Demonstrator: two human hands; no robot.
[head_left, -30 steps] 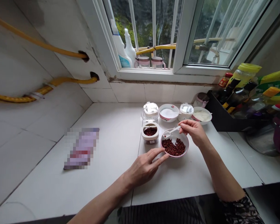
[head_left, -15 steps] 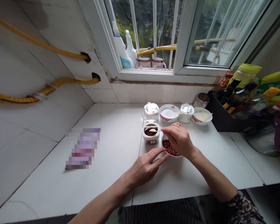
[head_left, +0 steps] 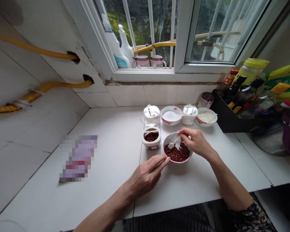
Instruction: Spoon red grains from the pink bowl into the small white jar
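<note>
A small white spoon (head_left: 171,145) is pinched in my right hand (head_left: 195,140), its bowl tipped down over the dark red peppercorns (head_left: 177,154). These lie in a round bowl with a pink rim (head_left: 182,162). Against the left front of that rim rest the fingertips of my left hand (head_left: 147,175), holding the bowl steady. Just left of the bowl stands an open seasoning jar (head_left: 151,144), with more dark red peppercorns inside and a crossbar over its mouth. No hand touches the jar.
Behind are a lidded seasoning jar (head_left: 151,112), a bowl of white grains (head_left: 171,116), a second lidded jar (head_left: 189,114) and a bowl of pale powder (head_left: 206,117). A black box (head_left: 228,122) of bottles stands at right. A blurred purple packet (head_left: 78,159) lies left.
My right hand has drawn the spoon from above the open jar back over the bowl of peppercorns. My left hand stays at the bowl's rim. The view has shifted slightly.
</note>
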